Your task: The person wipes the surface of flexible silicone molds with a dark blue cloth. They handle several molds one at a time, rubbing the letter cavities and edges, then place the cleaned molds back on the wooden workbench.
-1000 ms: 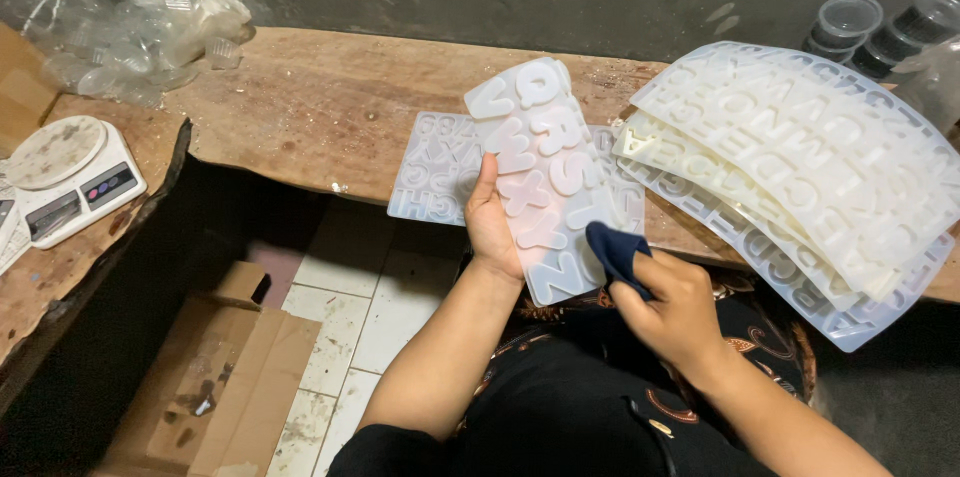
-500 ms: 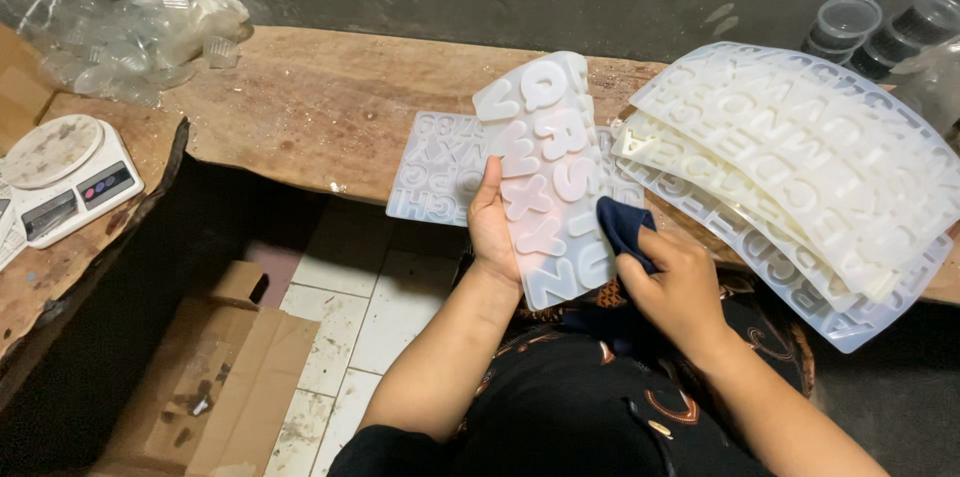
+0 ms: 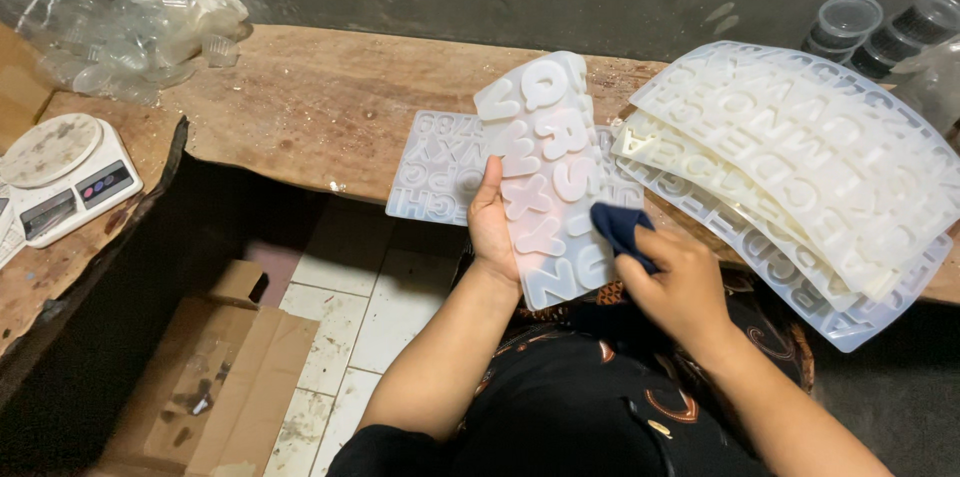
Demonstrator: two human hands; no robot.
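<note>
While my left hand point(image 3: 492, 229) clamps the translucent white silicone letter mould point(image 3: 545, 172), my right hand point(image 3: 672, 289) pinches a dark blue cloth point(image 3: 618, 227) against it; clear lidded plastic tubs point(image 3: 848, 17) sit far right, contents unclear.

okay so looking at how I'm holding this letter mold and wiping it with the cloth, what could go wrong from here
The translucent mold is held by the left hand along one edge only, so pressure from the dark cloth in the right hand might bend it or pull it loose. The stack of molds overhangs the wooden bench and could slide if bumped.
</note>
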